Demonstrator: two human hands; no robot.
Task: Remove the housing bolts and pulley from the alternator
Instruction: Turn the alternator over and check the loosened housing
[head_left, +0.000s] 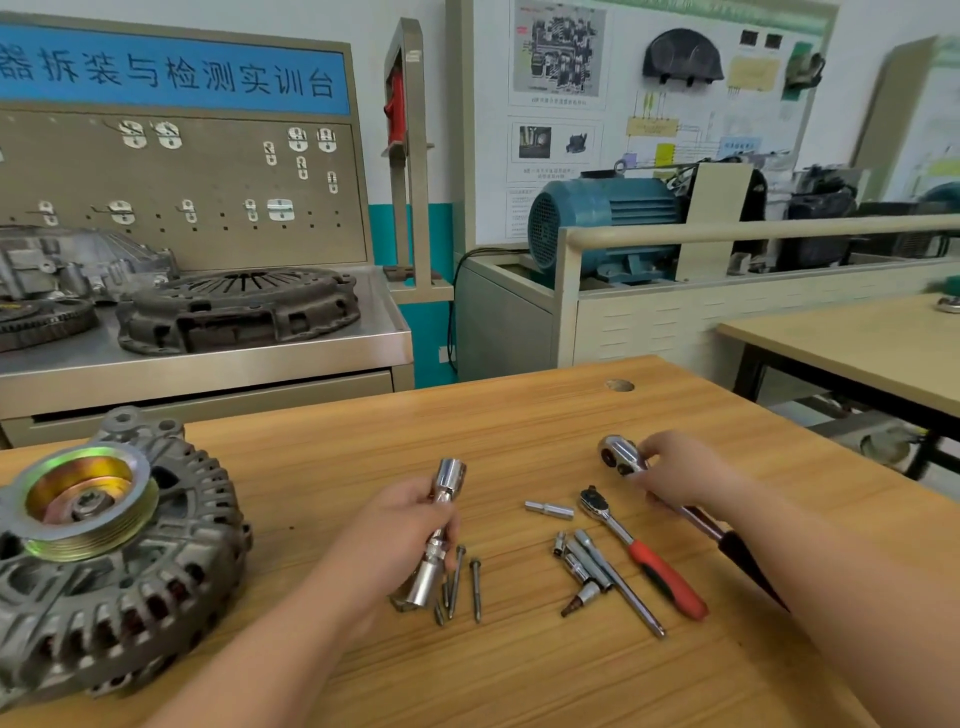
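The grey alternator (130, 597) lies on the wooden table (519, 415) at the left, its grooved pulley (85, 501) facing up. My left hand (410, 525) grips a long chrome socket assembly (439, 530), held upright near the table's middle. Beside it lie several long housing bolts (465, 582) on the wood. To the right, my right hand (675, 473) grips a large ratchet wrench (621, 454) just behind its head; its dark handle runs back under my forearm.
A smaller ratchet with a red handle (660, 566), a short bit (548, 508) and several extension bars and sockets (592, 566) lie between my hands. A steel bench with a clutch cover (239, 306) stands behind. A second table (857, 343) sits at the right.
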